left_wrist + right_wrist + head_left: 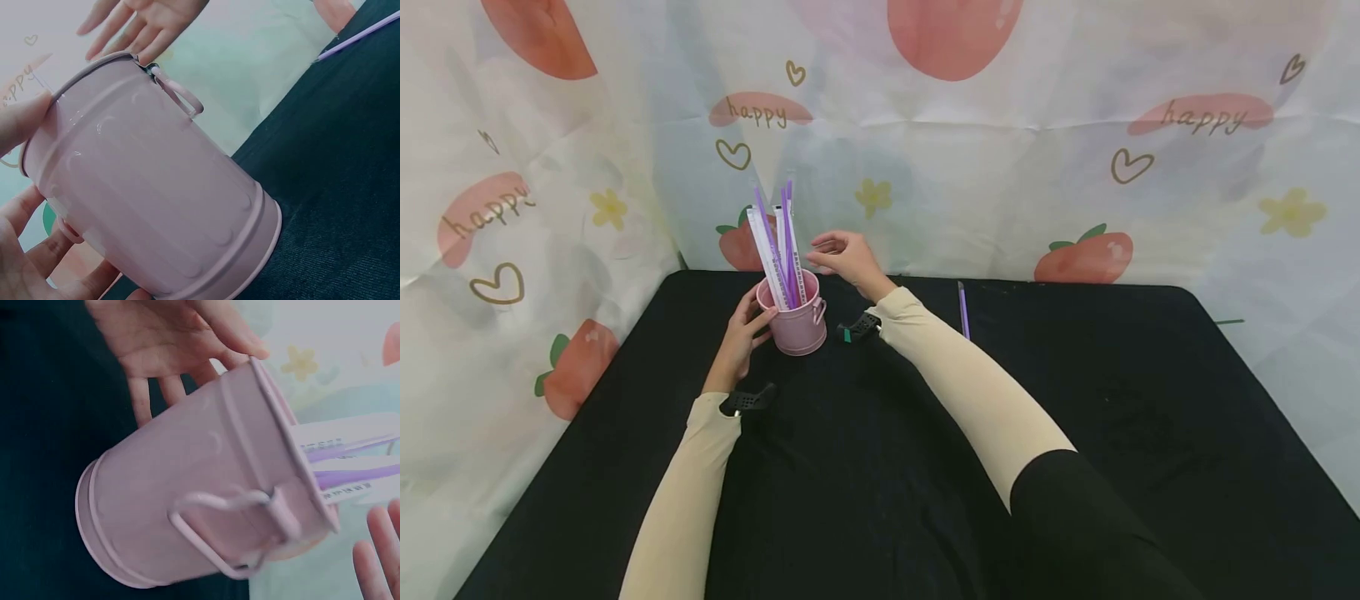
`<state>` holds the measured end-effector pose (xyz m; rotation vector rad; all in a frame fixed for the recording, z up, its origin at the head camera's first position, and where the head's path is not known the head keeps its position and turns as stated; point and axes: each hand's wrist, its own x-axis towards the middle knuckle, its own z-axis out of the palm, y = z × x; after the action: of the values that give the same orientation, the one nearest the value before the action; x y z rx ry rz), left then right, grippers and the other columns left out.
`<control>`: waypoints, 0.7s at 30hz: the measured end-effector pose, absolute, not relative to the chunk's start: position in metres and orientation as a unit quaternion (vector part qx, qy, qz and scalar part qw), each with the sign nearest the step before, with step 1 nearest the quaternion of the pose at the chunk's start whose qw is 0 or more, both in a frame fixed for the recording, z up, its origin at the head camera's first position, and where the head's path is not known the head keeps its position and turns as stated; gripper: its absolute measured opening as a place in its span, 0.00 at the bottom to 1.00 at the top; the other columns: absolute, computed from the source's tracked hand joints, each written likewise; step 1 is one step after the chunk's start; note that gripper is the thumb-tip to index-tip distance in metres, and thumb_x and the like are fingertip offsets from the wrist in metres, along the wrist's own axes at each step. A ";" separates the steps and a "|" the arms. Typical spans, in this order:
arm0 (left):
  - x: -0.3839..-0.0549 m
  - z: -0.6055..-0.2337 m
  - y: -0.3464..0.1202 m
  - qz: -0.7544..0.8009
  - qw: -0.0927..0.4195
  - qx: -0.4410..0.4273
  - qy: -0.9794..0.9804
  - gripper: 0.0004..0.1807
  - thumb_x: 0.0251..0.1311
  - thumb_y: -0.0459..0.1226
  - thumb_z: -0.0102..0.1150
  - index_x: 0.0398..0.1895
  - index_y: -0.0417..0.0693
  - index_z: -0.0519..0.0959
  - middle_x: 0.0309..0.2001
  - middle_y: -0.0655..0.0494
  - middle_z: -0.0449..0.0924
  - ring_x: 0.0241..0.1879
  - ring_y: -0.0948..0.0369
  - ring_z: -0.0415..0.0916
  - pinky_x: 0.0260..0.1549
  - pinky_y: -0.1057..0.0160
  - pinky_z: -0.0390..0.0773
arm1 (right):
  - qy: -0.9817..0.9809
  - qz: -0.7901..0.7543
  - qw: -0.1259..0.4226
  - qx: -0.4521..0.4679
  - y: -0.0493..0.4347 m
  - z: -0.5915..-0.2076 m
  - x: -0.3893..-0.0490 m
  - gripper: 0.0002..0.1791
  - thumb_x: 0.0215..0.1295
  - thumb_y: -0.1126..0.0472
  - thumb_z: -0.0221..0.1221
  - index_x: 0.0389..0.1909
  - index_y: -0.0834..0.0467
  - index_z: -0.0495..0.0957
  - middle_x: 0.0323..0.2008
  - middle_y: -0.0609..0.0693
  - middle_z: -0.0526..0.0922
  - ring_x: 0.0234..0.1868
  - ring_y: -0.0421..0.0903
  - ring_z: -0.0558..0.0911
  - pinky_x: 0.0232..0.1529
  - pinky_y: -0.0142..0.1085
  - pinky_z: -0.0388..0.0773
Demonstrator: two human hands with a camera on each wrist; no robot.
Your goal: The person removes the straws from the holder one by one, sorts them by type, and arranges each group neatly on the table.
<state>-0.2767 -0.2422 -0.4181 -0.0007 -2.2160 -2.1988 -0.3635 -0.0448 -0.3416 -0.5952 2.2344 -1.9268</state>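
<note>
Left hand grips the bucket; its near-upright sticks stand just left of the right hand, fingers relaxed and empty.

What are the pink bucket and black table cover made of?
Pink bucket: probably painted metal, softly glossy, judging by its pressed ridges and thin looped handles. Black table cover: likely fabric, matte, given its fine texture and soft creases.

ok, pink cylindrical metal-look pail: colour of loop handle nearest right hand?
Pink loop handle; clearest in the right wrist view.
</note>
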 end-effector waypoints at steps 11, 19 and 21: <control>-0.276 -0.419 -0.243 -0.698 0.014 0.002 -0.716 0.33 0.67 0.40 0.48 0.73 0.56 0.50 0.72 0.46 0.51 0.71 0.51 0.50 0.66 0.40 0.57 | 0.729 -0.663 0.061 -0.161 -0.071 -0.356 -0.367 0.24 0.59 0.63 0.63 0.56 0.65 0.71 0.52 0.63 0.79 0.55 0.55 0.78 0.54 0.44 0.77; -0.268 -0.406 -0.239 -0.704 0.001 0.005 -0.710 0.34 0.66 0.39 0.48 0.74 0.53 0.49 0.73 0.45 0.49 0.72 0.49 0.48 0.67 0.40 0.55 | 0.768 -0.622 0.047 -0.143 -0.082 -0.362 -0.365 0.18 0.60 0.63 0.62 0.51 0.66 0.76 0.49 0.61 0.81 0.52 0.52 0.80 0.53 0.37 0.77; -0.269 -0.408 -0.239 -0.701 0.003 0.005 -0.713 0.34 0.67 0.40 0.48 0.73 0.53 0.49 0.73 0.45 0.50 0.72 0.49 0.49 0.66 0.40 0.56 | 0.778 -0.612 0.042 -0.137 -0.084 -0.363 -0.365 0.16 0.60 0.64 0.61 0.48 0.67 0.78 0.47 0.61 0.82 0.50 0.51 0.80 0.51 0.35 0.77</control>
<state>-0.2693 -0.2387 -0.4077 0.0162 -2.2348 -2.1985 -0.3651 -0.0839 -0.3635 -0.4201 2.3792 -1.8729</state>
